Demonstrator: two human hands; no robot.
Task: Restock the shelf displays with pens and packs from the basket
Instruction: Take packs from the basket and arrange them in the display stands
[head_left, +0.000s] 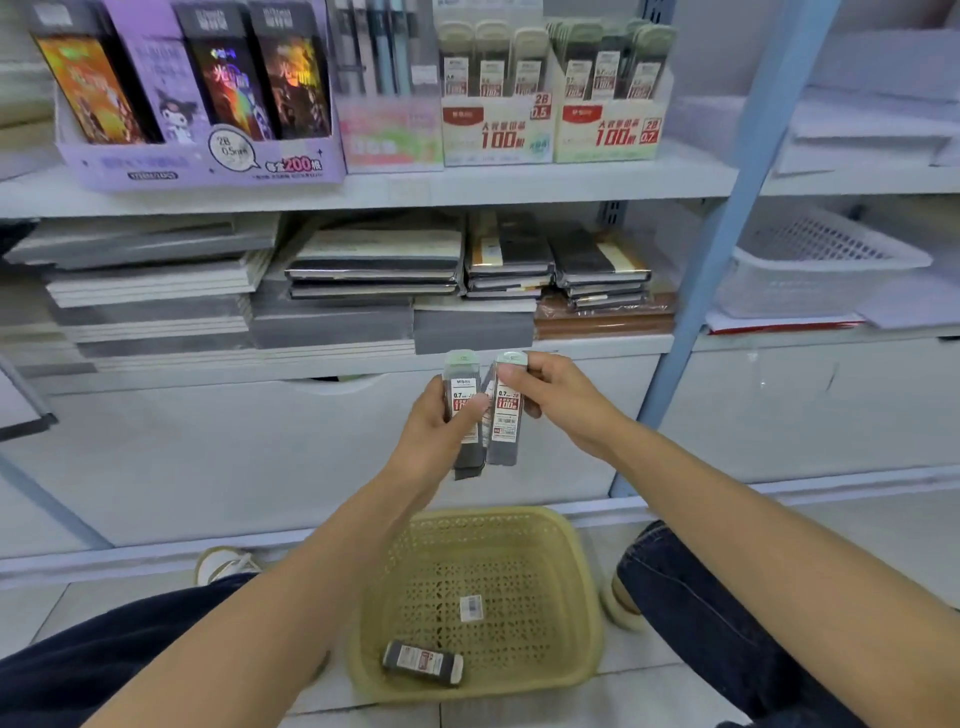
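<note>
Left hand: the left hand (441, 431) curls round a grey lead pack (460, 387) marked 0.7, thumb laid across its label; more dark pack ends show below the fingers, their number unclear
Right hand: the right hand (561, 400) pinches a second pack (505, 431) near its pale green cap, thumb in front; it hangs upright just beside the left hand's pack, and whether the two touch cannot be told
Basket: a yellow basket (587, 571) sits on the tiled floor directly below both hands, between the person's knees in dark jeans
Still in the basket: a last pack (422, 662) lies flat in the near left corner, well below the left hand; a barcode sticker (471, 608) lies on the mesh bottom, apart from it
Display boxes: well above the hands, on the upper shelf (467, 182), two cream boxes stand side by side with packs of the same kind upright in them, the 0.5 box (496, 135) straight above the hands and the 0.7 box (608, 130) above and right of the right hand
Further left: a purple display box (208, 161) of dark packs stands above and left of the left hand
In between: stacked notebooks (374, 270) lie on the lower shelf just above the hands
Far right: a white mesh tray (821, 265) rests above and right of the right hand, past a blue upright
</note>
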